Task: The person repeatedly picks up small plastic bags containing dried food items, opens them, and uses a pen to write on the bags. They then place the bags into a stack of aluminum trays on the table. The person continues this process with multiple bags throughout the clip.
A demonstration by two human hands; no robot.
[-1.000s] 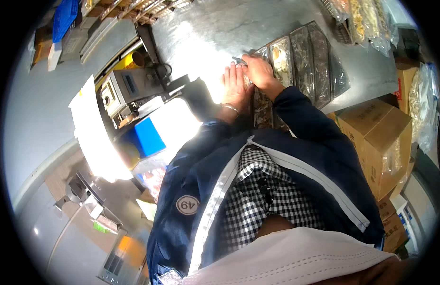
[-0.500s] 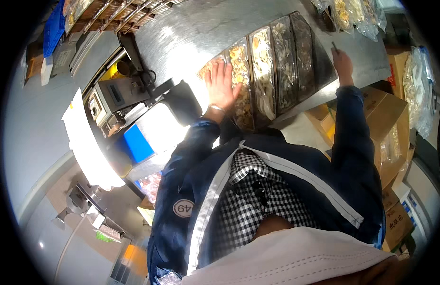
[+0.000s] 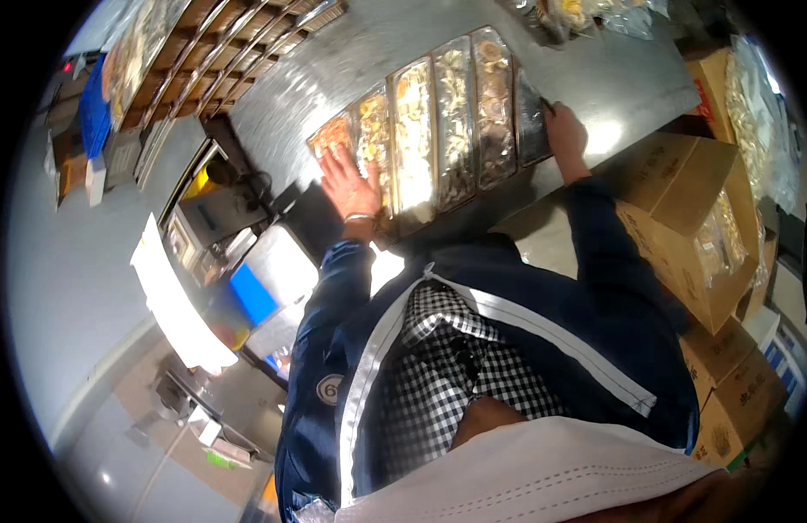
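Observation:
Several long, narrow trays stand side by side on the metal table, their dried goods under shiny clear film. The leftmost tray (image 3: 330,133) holds orange-red pieces, the one beside it (image 3: 375,131) yellowish ones, and a middle tray (image 3: 414,122) pale ones. Brown round slices fill a tray (image 3: 493,96) farther right. At the row's right end is a dark tray (image 3: 532,122). My left hand (image 3: 347,185) lies with fingers spread over the near ends of the two leftmost trays. Closed round a thin dark stick, my right hand (image 3: 567,139) is at the dark tray's edge.
Bare metal table (image 3: 369,52) extends behind the trays. A slatted rack (image 3: 220,57) stands far left, with a grey machine (image 3: 212,205) nearer. Cardboard boxes (image 3: 682,192) crowd the right side. Clear bags (image 3: 586,13) lie at the back right.
My right hand has come left, up to the row's right end. The left hand has slid toward the near ends of the leftmost trays. The whole view has shifted somewhat.

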